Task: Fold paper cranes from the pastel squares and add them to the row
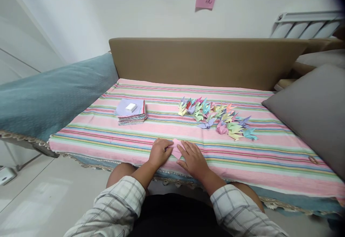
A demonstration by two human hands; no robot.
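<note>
A small piece of folded pink paper (176,149) lies on the striped cloth in front of me, with a crease line running across it. At its left edge my left hand (161,151) is closed, pinching the paper between thumb and curled fingers. From the right, my right hand (193,158) rests flat with fingers stretched out, its fingertips on the paper's right side. Both hands hide parts of the paper's edges. Beyond them, to the right, a cluster of folded paper cranes (208,112) in several colours lies on the cloth.
A stack of square coloured paper (132,119) stands at left, a small white block (131,107) on top. The striped cloth (107,140) covers the sofa seat before a brown backrest (188,62). A grey cushion (309,111) leans at right; a small brownish object (313,160) lies near it.
</note>
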